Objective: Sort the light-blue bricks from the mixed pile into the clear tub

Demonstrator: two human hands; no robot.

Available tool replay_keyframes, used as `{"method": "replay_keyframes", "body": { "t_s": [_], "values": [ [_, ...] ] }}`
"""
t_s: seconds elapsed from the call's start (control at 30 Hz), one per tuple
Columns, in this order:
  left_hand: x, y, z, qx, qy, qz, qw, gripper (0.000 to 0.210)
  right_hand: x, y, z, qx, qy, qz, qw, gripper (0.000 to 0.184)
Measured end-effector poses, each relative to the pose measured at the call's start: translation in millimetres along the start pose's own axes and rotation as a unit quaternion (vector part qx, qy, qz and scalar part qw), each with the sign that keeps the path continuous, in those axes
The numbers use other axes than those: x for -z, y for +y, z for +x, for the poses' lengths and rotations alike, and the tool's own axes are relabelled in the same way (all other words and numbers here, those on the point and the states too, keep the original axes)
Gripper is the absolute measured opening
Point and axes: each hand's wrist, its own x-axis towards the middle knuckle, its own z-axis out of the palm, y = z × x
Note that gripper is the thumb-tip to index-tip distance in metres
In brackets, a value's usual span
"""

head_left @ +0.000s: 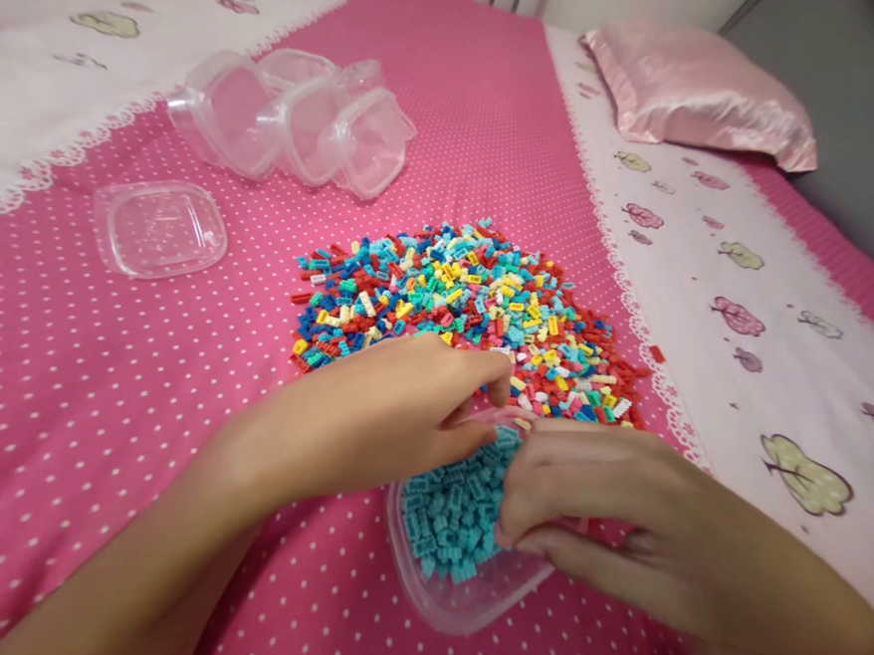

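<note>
A clear plastic container (pixel 457 610) sits in front of me, partly filled with small teal building bricks (pixel 450 516). My left hand (pixel 404 400) reaches over its far rim, thumb and forefinger curled toward each other; whatever is between the tips is hidden. At the container's right side is my right hand (pixel 599 506), its fingers bent and pressed together over the teal bricks. I cannot make out what it holds. Just beyond both hands spreads a heap of mixed building bricks (pixel 449 287) in red, blue, yellow, teal, white and pink.
Several clear containers (pixel 303 117) lie tipped together at the back left. Closer, a clear lid (pixel 165 227) rests on the pink dotted bedspread (pixel 51 374). A pink satin pillow (pixel 697 90) lies at the back right. One red brick (pixel 657 354) is off the heap's right edge.
</note>
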Motion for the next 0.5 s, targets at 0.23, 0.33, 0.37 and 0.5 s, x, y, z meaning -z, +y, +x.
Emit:
{"method": "replay_keyframes", "body": {
  "t_s": [0.23, 0.33, 0.37, 0.5],
  "values": [
    [-0.2, -0.6, 0.1, -0.002, 0.004, -0.016, 1.000, 0.006, 0.6, 2.9, -1.1, -0.008, -0.013, 0.012, 1.000, 0.005],
    [-0.2, -0.6, -0.4, -0.003, 0.003, -0.022, 1.000, 0.007, -0.6, 3.8, -0.8, -0.020, -0.002, 0.003, 1.000, 0.007],
    [-0.3, -0.7, -0.5, -0.003, 0.005, -0.023, 1.000, 0.007, -1.4, 3.8, -0.6, -0.023, 0.002, -0.001, 1.000, 0.009],
    [-1.9, -1.7, -0.2, -0.004, 0.011, -0.024, 1.000, 0.007, -6.3, 3.1, 0.0, -0.014, -0.014, -0.022, 1.000, 0.018]
  ]
}}
